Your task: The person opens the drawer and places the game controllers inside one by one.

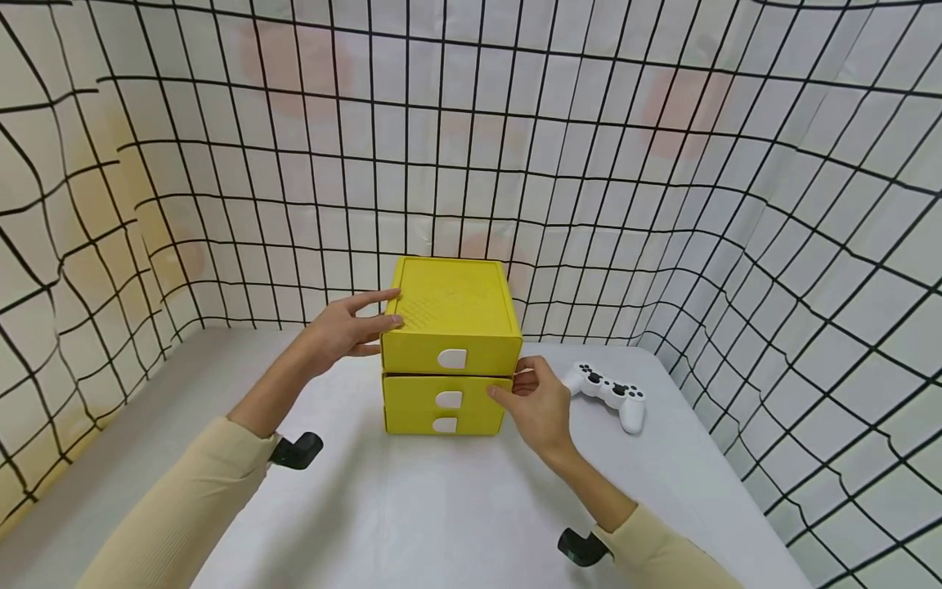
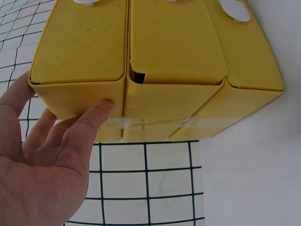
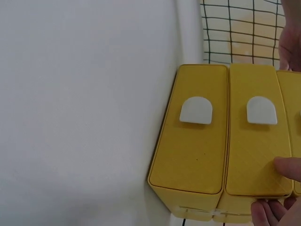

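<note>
While the left hand (image 1: pixel 340 329) loosely touches the box (image 1: pixel 459 298), the right hand (image 1: pixel 540 402) pinches the middle drawer (image 3: pixel 254 153) from the right.

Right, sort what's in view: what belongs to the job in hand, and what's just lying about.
In the job, it seems:
Yellow drawer unit
Left hand, touching the unit's left side
Right hand, holding the middle drawer at its right edge

Just lying about:
White game controller, on the table, untouched
Black wire mesh, standing behind
</note>
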The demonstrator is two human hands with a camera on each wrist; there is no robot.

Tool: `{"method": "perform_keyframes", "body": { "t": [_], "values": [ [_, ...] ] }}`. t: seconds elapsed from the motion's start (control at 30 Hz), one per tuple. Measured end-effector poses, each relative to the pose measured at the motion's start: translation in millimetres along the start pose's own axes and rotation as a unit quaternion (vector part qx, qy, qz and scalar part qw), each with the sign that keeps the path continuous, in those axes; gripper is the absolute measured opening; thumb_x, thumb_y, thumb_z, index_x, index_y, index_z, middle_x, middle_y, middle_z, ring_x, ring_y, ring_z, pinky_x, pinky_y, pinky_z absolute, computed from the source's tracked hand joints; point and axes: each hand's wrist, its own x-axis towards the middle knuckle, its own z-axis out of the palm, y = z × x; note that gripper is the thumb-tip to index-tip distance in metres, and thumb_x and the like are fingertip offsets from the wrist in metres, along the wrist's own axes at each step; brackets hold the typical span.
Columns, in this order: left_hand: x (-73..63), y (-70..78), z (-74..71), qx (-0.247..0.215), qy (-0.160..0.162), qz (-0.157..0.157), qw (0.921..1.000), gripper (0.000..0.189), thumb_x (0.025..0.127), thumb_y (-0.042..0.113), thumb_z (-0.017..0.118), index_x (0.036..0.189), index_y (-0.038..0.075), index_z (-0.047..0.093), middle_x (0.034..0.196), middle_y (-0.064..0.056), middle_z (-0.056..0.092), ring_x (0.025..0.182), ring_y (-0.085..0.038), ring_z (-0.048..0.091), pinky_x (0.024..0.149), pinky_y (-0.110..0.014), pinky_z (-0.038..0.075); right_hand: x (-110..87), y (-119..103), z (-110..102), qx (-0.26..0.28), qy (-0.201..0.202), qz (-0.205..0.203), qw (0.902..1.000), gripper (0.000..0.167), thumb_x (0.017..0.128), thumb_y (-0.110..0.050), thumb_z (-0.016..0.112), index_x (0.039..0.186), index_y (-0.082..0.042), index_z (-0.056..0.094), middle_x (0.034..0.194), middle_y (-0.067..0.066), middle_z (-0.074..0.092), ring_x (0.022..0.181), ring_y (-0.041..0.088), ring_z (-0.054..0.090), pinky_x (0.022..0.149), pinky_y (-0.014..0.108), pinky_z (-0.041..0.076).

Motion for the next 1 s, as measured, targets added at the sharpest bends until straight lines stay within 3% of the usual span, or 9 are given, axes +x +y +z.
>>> {"method": "perform_keyframes", "body": {
  "t": [0.33, 0.57, 0.83, 1.0],
  "values": [
    [-1.9, 2.8, 1.6, -0.003, 0.001, -0.002, 1.0000, 0.072, 0.092, 0.042, 0.075, 0.155, 0.035, 0.042, 0.149, -0.007, 0.055, 0.126, -0.027, 0.063, 0.103, -0.040, 0.055, 3.9, 3.8, -0.4, -0.017, 0.006, -0.023, 0.9996, 0.040, 0.075, -0.012, 0.091, 0.103, -0.004, 0.063, 0.083, 0.011, 0.071, 0.075, 0.020, 0.069, 0.067, 0.022, 0.060],
    [-1.0, 1.7, 0.7, -0.021, -0.009, 0.001, 0.9997, 0.073, 0.092, 0.037, 0.076, 0.156, 0.033, 0.042, 0.149, -0.006, 0.055, 0.138, -0.030, 0.053, 0.104, -0.040, 0.054, 6.8, 11.2, 2.2, -0.029, 0.011, -0.059, 0.9978, 0.038, 0.075, -0.014, 0.091, 0.099, -0.006, 0.063, 0.079, 0.008, 0.071, 0.070, 0.018, 0.068, 0.064, 0.024, 0.060],
    [-0.1, 1.2, -0.7, 0.004, 0.003, 0.000, 1.0000, 0.072, 0.091, 0.044, 0.076, 0.154, 0.036, 0.043, 0.146, -0.005, 0.057, 0.124, -0.027, 0.064, 0.103, -0.040, 0.056, 8.4, 12.9, 4.1, -0.034, 0.014, -0.066, 0.9971, 0.037, 0.076, -0.015, 0.090, 0.098, -0.006, 0.061, 0.078, 0.008, 0.069, 0.070, 0.017, 0.066, 0.064, 0.024, 0.060],
    [0.3, -0.6, -0.9, 0.006, 0.002, 0.000, 1.0000, 0.073, 0.090, 0.045, 0.076, 0.154, 0.036, 0.043, 0.146, -0.005, 0.057, 0.124, -0.026, 0.065, 0.102, -0.039, 0.056, 8.3, 11.6, 3.7, -0.046, 0.007, -0.059, 0.9972, 0.038, 0.077, -0.017, 0.090, 0.099, -0.007, 0.060, 0.078, 0.008, 0.069, 0.070, 0.017, 0.066, 0.064, 0.024, 0.060]
  ]
}}
